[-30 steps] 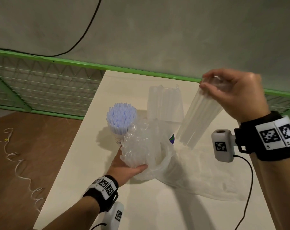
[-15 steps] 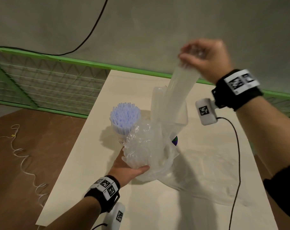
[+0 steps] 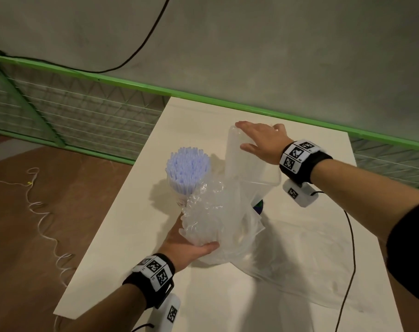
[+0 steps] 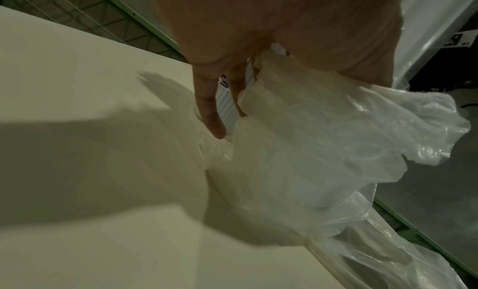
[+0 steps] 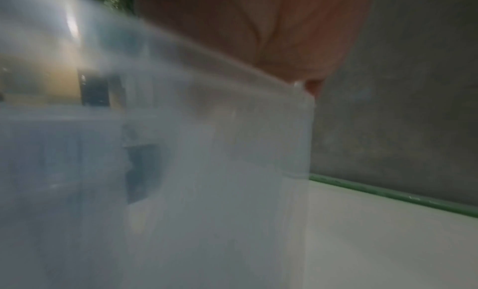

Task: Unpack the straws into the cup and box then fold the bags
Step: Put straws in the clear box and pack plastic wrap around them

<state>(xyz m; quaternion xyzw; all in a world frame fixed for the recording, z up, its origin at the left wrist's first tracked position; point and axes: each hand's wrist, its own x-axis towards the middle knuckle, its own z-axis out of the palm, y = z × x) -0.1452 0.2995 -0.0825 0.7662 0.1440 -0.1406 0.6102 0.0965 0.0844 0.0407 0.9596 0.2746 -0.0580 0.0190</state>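
A ribbed cup [image 3: 179, 198] packed with pale blue straws [image 3: 188, 168] stands on the white table [image 3: 136, 248]. My left hand [image 3: 189, 245] grips a crumpled clear bag [image 3: 207, 213] in front of the cup. In the left wrist view its fingers [image 4: 209, 109] point down beside the cup [image 4: 227, 103], with the bag [image 4: 323, 140] bunched against the palm. To the right a tall clear box [image 3: 249, 164] holds clear straws. My right hand [image 3: 259, 140] lies flat on its top with straight fingers. The right wrist view shows only the blurred box wall [image 5: 207, 170].
A second clear bag [image 3: 311, 259] lies flat on the table's right half. A green rail [image 3: 251, 107] and wire fence run behind the table. A black cable [image 3: 351, 248] trails from my right wrist over the table. White cord [image 3: 43, 212] lies on the brown floor at the left.
My right hand carried a bundle of clear straws from the right, over the box and down into it. It now lies flat on top. The left hand kept hold of the bag.
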